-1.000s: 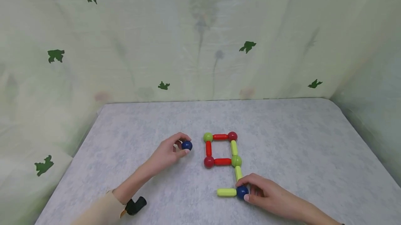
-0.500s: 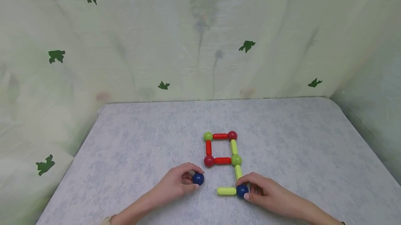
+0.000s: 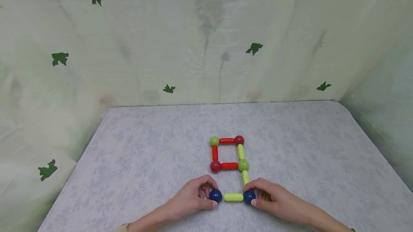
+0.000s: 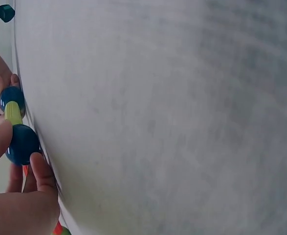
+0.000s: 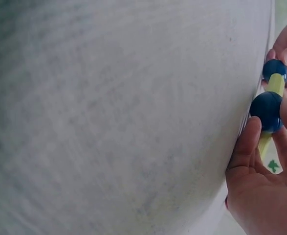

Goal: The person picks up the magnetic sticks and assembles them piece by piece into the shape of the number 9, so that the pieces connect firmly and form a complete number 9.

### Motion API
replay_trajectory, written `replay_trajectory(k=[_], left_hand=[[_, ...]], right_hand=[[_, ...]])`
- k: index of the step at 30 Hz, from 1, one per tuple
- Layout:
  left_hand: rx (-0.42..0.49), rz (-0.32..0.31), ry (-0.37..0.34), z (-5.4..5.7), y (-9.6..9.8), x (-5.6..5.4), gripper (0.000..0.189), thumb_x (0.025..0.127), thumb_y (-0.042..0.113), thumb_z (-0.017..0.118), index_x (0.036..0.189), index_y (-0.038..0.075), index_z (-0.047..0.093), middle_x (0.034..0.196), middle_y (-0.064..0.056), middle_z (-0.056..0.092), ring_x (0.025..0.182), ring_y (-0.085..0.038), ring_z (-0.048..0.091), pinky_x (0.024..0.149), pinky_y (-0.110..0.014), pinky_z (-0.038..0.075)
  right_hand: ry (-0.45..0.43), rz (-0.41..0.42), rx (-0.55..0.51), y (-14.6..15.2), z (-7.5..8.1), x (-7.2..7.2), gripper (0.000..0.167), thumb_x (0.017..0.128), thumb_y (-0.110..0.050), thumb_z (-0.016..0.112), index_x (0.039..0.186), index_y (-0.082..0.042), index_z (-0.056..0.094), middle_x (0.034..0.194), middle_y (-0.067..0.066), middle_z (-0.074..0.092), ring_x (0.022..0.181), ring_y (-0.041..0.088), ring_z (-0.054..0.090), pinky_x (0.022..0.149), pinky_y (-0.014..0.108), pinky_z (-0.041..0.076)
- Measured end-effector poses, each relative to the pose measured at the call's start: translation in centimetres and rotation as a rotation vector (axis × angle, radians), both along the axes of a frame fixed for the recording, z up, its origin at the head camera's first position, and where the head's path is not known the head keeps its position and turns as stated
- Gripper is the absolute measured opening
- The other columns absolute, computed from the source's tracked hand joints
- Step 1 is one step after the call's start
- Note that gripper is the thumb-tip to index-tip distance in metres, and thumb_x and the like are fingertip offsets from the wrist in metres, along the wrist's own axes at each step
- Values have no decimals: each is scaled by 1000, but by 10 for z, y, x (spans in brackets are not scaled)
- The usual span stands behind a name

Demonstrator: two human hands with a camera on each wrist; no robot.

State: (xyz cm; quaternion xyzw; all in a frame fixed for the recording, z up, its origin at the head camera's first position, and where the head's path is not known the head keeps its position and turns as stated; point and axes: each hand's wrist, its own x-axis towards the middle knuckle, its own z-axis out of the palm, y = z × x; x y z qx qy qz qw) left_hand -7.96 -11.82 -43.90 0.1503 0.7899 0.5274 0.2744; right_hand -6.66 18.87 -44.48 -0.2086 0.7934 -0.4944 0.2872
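Between thumb and fingers, my left hand (image 3: 193, 197) pinches a dark blue ball (image 3: 215, 195). In the head view a small gap separates that ball from the free left end of a yellow-green rod (image 3: 233, 197). My right hand (image 3: 280, 200) grips another blue ball (image 3: 249, 197), which joins this rod and a second yellow-green rod (image 3: 246, 177) running up to a green ball (image 3: 243, 165). Both blue balls also show in the left wrist view, the nearer blue ball (image 4: 22, 145) between the left thumb and fingers.
Above the hands lies a square of red rods (image 3: 229, 166), one yellow-green rod (image 3: 241, 152), red balls (image 3: 215, 166) and green balls, flat on the grey table (image 3: 145, 146). A pale curtain (image 3: 135, 38) with green bird shapes hangs behind.
My left hand has carried its blue ball down and to the right, close to the rod's free end. My right hand has stayed on its ball.
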Motion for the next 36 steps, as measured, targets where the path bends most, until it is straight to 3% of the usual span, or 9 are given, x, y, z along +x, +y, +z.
replay_trajectory(k=[9, 25, 36], left_hand=[[-29, 9, 20, -2, 4, 4, 32, 80, 15, 81, 105, 21, 63, 87, 1, 58, 76, -16, 51, 60, -23, 38], [-18, -20, 4, -5, 2, 5, 32, 82, 17, 80, 110, 26, 67, 88, 1, 60, 64, -12, 47, 55, -20, 37], [-30, -26, -22, -6, 3, 7, 32, 82, 15, 79, 110, 26, 67, 87, 1, 59, 64, -13, 48, 56, -20, 38]], right_hand=[[24, 17, 4, -1, 1, -1, 29, 99, -29, 60, 128, -26, 58, 97, -1, 57, 82, 15, 54, 66, 25, 45], [66, 70, 43, 2, 3, -2, 30, 99, -33, 60, 128, -27, 58, 94, -3, 57, 80, 11, 54, 65, 24, 46], [-17, 45, 47, 2, 1, 0, 31, 97, -31, 63, 128, -27, 58, 95, -1, 57, 82, 14, 55, 66, 25, 47]])
